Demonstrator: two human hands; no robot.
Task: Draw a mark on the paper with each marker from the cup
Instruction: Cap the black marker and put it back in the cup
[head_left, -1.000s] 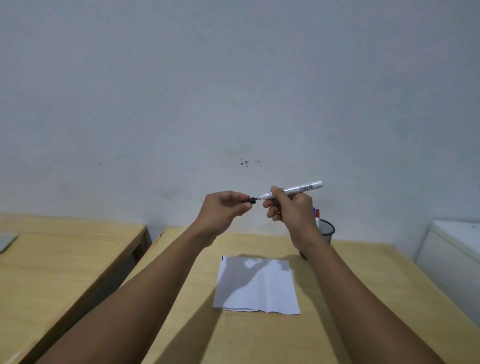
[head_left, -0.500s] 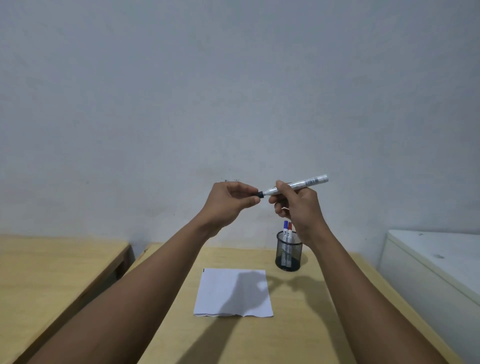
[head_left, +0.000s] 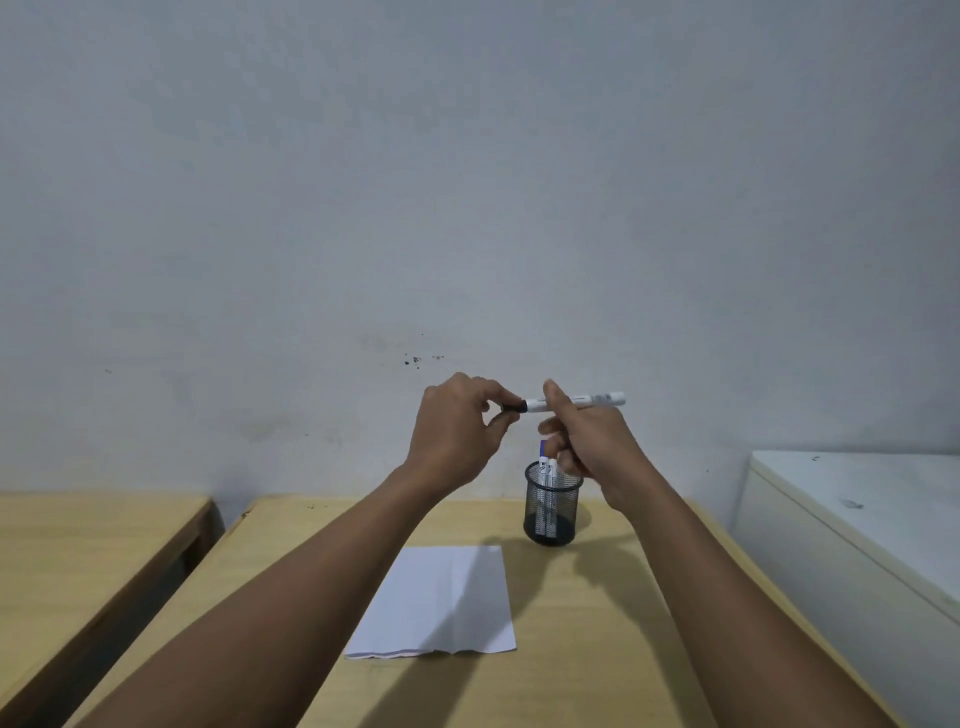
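I hold a white marker (head_left: 597, 400) level in front of the wall, well above the desk. My right hand (head_left: 592, 441) grips its barrel. My left hand (head_left: 457, 431) pinches the black cap (head_left: 513, 406) at the marker's left end, and the cap sits against the barrel. Below my hands a black mesh cup (head_left: 551, 512) stands on the wooden desk (head_left: 597, 623) with a blue-capped marker (head_left: 543, 457) and a second white marker in it. A white sheet of paper (head_left: 441, 603) lies flat in front of the cup; no mark shows on its visible part.
A second wooden desk (head_left: 78, 545) stands at the left across a narrow gap. A white cabinet (head_left: 857, 519) borders the desk on the right. The grey wall runs close behind the cup.
The cap in my left hand has come together with the marker's tip, which no longer shows. The view has shifted, so cup and paper now sit lower and more to the centre.
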